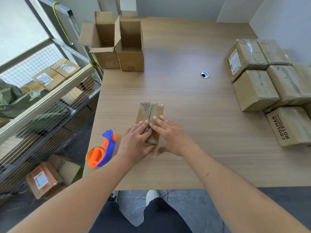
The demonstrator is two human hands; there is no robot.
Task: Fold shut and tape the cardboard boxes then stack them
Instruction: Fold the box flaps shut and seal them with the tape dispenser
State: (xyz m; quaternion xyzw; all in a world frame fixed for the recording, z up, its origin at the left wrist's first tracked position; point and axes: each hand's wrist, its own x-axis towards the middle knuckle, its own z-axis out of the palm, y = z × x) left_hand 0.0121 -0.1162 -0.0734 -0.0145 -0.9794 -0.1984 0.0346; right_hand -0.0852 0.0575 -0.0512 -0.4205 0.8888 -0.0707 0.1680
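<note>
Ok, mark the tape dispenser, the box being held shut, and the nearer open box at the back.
tape dispenser (107,147), head view, on its blue handle.
box being held shut (157,109), head view, on the right top flap.
nearer open box (131,61), head view, on its front wall.

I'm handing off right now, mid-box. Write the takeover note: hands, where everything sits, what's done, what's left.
Left hand and right hand: fingers flat, pressing the flaps of the small box shut at its centre seam. No fresh tape visible across that seam.
Tape dispenser: on the table, left of the box, untouched.
Two open boxes: far left corner, flaps up.
Taped boxes: stacked along the right edge.
Left: tape this box, stack it, then fold, tape and stack the two open ones.
</note>
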